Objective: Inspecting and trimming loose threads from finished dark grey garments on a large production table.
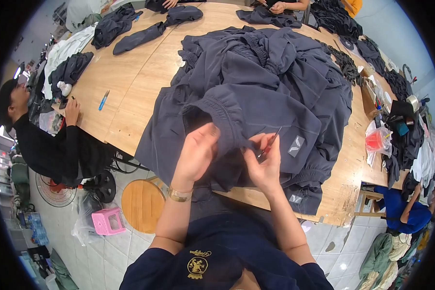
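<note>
Hands (196, 153) holding dark garment (229, 116), red-handled tool (265, 152)

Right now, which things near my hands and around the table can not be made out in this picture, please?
All in the head view:
- Red-handled tool: exact kind unclear; your right hand covers much of it.
- Left hand: its grip on the waistband is unclear; curled fingers and cloth hide it.
- Garment pile: upper layers hide the lower pieces.
- Person in orange: mostly cut off by the top edge.

Head-worn fisheye looks down at hands (197, 151).
</note>
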{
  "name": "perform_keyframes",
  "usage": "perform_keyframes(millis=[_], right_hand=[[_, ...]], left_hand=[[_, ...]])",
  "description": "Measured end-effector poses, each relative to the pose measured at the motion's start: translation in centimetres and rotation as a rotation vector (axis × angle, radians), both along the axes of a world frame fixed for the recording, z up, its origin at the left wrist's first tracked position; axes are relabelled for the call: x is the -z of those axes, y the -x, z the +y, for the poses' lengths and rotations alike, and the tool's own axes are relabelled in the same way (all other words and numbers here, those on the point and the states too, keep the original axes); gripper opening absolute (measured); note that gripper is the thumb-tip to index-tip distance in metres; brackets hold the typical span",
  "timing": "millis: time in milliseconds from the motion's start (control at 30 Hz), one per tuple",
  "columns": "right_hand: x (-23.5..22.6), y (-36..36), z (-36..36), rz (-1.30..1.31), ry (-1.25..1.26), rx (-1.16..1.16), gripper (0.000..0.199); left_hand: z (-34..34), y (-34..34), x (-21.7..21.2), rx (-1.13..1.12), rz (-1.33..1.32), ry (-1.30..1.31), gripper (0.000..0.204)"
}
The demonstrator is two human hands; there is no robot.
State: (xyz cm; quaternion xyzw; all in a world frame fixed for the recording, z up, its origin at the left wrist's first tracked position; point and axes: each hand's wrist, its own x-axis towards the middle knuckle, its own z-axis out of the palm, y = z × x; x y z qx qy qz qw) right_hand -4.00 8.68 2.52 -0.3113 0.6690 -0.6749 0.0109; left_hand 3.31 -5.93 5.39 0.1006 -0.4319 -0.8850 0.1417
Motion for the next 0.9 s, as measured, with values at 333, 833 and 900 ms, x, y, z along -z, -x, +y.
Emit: perform_keyframes(millis=[333, 833, 900], right_hand=[[-1.7, 0.4, 1.5, 0.229, 0.011, 0.337, 0.024], [-1.6, -0.5, 4.8, -0.477, 0.514, -0.056, 0.027], [-1.4, -0.6, 5.7, -0.543, 0.631, -0.154, 0.027]], left_hand=[[3.1, 0.5, 1.7, 0.06, -0.162, -0.099, 0.018], [4.0, 1.0, 2.7, -0.005, -0.131, -0.112, 0.016], [4.3, 1.0, 2.6, -0.014, -0.159, -0.087, 0.016]])
